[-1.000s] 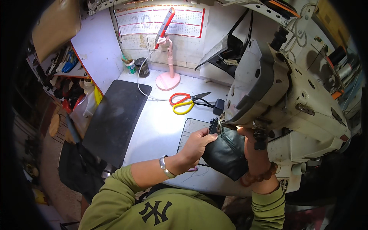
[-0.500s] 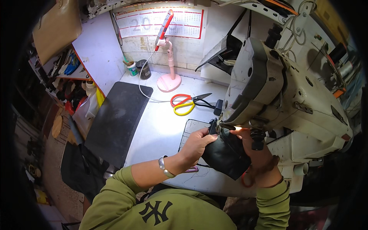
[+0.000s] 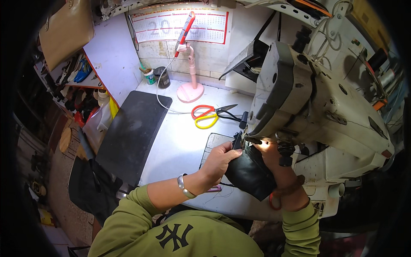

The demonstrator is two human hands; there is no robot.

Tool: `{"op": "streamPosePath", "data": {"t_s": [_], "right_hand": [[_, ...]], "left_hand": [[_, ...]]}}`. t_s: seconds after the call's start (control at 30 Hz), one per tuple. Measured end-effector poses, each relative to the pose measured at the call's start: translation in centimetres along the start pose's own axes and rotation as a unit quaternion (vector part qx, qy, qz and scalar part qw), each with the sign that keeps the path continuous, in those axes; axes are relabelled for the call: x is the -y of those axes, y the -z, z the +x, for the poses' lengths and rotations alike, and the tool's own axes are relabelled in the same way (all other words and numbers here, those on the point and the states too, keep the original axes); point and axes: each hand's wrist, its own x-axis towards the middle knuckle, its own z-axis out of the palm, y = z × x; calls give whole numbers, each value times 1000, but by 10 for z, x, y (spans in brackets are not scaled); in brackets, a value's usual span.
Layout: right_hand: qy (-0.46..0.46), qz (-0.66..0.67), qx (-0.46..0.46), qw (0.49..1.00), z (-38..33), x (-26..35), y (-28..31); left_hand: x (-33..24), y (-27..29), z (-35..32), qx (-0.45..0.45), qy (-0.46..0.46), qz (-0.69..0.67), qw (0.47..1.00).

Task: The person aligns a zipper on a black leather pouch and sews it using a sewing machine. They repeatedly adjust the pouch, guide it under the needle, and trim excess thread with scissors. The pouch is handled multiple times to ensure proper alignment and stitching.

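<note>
Left hand [image 3: 217,163] pinching black leathery piece [image 3: 249,177] | right hand [image 3: 271,157] by sewing machine [image 3: 295,92], grip unclear

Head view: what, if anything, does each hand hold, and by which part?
The left hand holds the black piece by its upper left edge. The right hand is at its upper right; grip unclear.

Before me, a person in a green top works at a white bench [image 3: 171,141]. The left hand [image 3: 218,162], a silver bracelet [image 3: 185,186] at its wrist, pinches a black leather-like piece [image 3: 250,176] under the head of a bulky off-white sewing machine [image 3: 295,92]. The right hand [image 3: 269,156], partly hidden by the machine, is at the piece's right side. Beyond lie scissors [image 3: 204,116] with red and yellow handles; behind them stands a pink stand [image 3: 190,92]. A dark mat [image 3: 132,132] lies to the left.
</note>
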Motion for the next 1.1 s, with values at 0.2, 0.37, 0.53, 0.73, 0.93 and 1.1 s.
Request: {"op": "streamPosePath", "data": {"t_s": [0.2,0.37,0.53,0.73,0.93,1.1], "right_hand": [[-44,64,-60,995,-2,38,10],[-123,187,-28,974,-5,56,14],[-107,132,-44,985,-3,50,-2],[-184,326,-84,923,-10,73,17],[-110,102,-7,989,-34,121,44],[-21,46,32,998,-38,136,47]], "left_hand": [[3,4,1,-8,-25,34,999],[5,3,1,-7,-59,63,996],[7,1,0,-15,-75,45,996],[-3,0,-8,-20,-87,65,994],[-3,-5,-15,-37,-149,140,978],[-5,2,3,-39,-157,127,979]]}}
